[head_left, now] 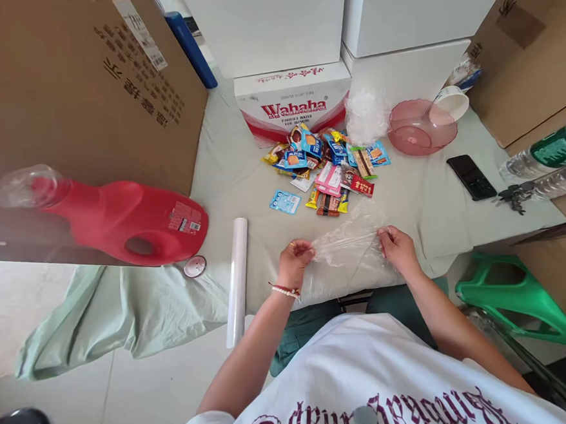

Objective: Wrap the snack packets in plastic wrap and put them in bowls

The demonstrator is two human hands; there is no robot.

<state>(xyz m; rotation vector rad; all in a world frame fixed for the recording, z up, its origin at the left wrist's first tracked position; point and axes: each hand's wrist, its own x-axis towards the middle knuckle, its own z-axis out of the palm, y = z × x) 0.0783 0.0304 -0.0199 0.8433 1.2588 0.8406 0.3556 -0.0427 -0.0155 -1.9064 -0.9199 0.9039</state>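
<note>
A clear plastic bag or film [346, 246] is stretched between my two hands over the table's front edge. My left hand [296, 261] pinches its left side, and a beaded bracelet circles that wrist. On the other side my right hand [398, 248] pinches the film between thumb and fingers. Just beyond it lies a pile of wrapped snacks [329, 180] in blue, pink, brown and yellow packets. A single light-blue packet [285, 201] lies apart at the pile's left. Whether the film is a bag or a flat sheet, I cannot tell.
Left of my arms lie a white roll [238, 280] and a big red jug [138, 225]. Behind the snacks stand a Wahaha carton [294, 101], crumpled clear plastic [366, 117] and a pink bowl [421, 141]. At right are a phone [471, 177], bottles [562, 147] and a green stool [516, 299].
</note>
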